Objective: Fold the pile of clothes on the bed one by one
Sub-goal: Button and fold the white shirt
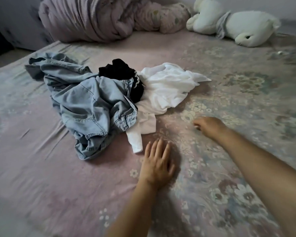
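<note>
A crumpled pile of clothes lies in the middle of the bed (pixel 41 168). It holds light blue denim clothes (pixel 85 103), a black garment (pixel 121 74) and a white garment (pixel 167 89) whose sleeve trails toward me. My left hand (pixel 156 163) lies flat on the sheet with straight fingers, just right of the white sleeve end and apart from it. My right hand (pixel 209 125) rests on the sheet farther right, fingers loosely curled, holding nothing.
A bunched pink quilt (pixel 99 17) sits at the head of the bed. A white plush toy (pixel 237 26) lies at the far right. The left bed edge drops to the floor (pixel 0 57).
</note>
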A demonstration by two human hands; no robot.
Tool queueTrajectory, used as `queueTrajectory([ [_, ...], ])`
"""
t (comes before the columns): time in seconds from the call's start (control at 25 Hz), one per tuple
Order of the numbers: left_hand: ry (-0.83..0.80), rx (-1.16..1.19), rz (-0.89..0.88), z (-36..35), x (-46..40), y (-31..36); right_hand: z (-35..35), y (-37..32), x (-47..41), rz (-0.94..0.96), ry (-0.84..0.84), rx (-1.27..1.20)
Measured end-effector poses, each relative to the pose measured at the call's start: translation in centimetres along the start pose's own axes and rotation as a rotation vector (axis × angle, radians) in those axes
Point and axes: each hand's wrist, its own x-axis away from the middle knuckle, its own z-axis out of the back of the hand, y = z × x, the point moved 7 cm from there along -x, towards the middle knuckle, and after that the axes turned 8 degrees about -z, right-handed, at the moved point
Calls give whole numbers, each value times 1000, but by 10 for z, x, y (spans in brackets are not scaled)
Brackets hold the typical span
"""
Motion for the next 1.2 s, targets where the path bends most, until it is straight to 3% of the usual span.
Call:
queueTrajectory([
  [0.08,79,-30,7,11,-1,0,-13,37,34,-51,-40,93],
  [0.16,98,-127,103,15,-6,-17,-37,44,62,-76,-79,6],
  [0.36,-370,-259,468,27,-26,-86,-80,28,109,-167,-97,144],
  [0.48,-347,-38,350,15,-34,-70,-82,21,125,-172,-95,146],
  [0.6,-287,48,27,20,-26,8,-78,28,140,-140,-71,88],
  [0.72,-318,-131,221,31,-19,-17,-82,45,174,-115,-66,125],
  [0.8,-429,-164,516,33,-5,-67,-92,57,196,-89,-14,129],
  [0.88,-463,-135,557,27,-2,-90,-106,66,213,-153,-9,205],
  [0.96,-376,-144,389,34,-22,-76,-109,66,217,-194,-24,182],
  [1.04,-264,-186,40,50,-31,-14,-96,57,218,-146,13,162],
  [1.08,-378,-71,-185,37,-9,38,-93,55,221,-135,-9,110],
  [1.12,-457,228,-372,30,29,97,-91,60,217,-126,-30,76],
  [1.2,-728,475,-544,34,99,182,-87,68,209,-122,-116,-55],
])
